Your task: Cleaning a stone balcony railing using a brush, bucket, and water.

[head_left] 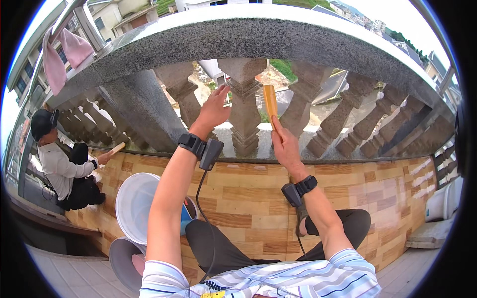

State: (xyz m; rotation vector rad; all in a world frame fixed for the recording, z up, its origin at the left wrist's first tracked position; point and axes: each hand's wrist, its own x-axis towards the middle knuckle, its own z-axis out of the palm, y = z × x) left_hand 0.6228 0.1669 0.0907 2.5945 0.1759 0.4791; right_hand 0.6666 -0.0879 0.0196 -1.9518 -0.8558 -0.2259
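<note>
My right hand (pixel 286 146) grips the lower end of what looks like a yellow wooden scrub brush (pixel 271 102). It stands nearly upright between two stone balusters, and no bristles show from here. My left hand (pixel 213 108) holds nothing; its fingers stretch upward and its thumb stands apart. Those fingertips are beside the upper left side of the middle baluster (pixel 244 108), and whether they touch it I cannot tell. Above both hands runs the thick granite rail (pixel 257 39) of the balustrade.
A white bucket (pixel 136 208) stands left of my legs, with a grey bucket (pixel 125 260) behind it. At the far left, a crouching person (pixel 61 164) holds a wooden brush (pixel 118 148). Pink cloth (pixel 74 44) hangs on a metal railing. Wood-patterned tiles (pixel 238 208) look wet.
</note>
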